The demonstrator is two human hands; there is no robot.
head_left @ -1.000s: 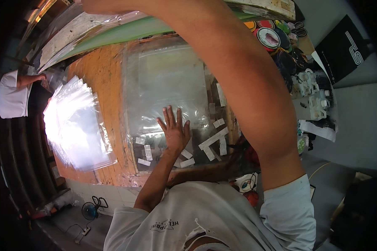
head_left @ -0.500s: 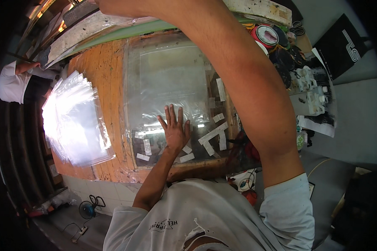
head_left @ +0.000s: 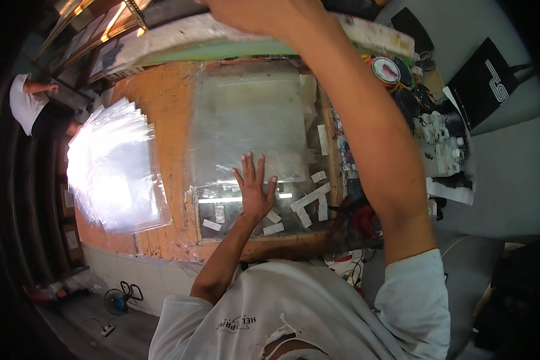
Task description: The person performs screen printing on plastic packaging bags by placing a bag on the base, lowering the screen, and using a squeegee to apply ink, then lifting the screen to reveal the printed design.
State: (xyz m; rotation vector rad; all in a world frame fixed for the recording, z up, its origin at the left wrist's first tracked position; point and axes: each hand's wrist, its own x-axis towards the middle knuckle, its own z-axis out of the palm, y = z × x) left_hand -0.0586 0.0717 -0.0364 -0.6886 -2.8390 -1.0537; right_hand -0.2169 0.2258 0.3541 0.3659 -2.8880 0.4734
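The room holds dark shelves [head_left: 36, 198] well off to the left grip's left, and a wooden bench [head_left: 169, 90] runs beneath that grip. Beyond it, a spotted pale frame [head_left: 372, 36] with a green band spans the far side of the bench. The person's right arm arches over to this frame, and the right grip [head_left: 252, 13] is at its far edge. It has shifted rightward along the frame over the last second, though the view has turned a little too. The picture's upper edge cuts off its fingers, so I cannot tell how closed it is or what it holds.

The stack [head_left: 117, 174] of clear film fans out to the left grip's left. A co-worker [head_left: 33, 108] beyond it now stands straighter, with a hand drawn farther from the stack.

The clear sheet [head_left: 252, 120] lies flat, reaching away from the left grip [head_left: 255, 195]. That grip is spread wide, fingers over the sheet's near edge and palm just short of it, grasping nothing. It has barely moved, so I judge it is steadying the sheet while the right arm does the moving. Pale strips [head_left: 310, 197] lie scattered beside and below it.
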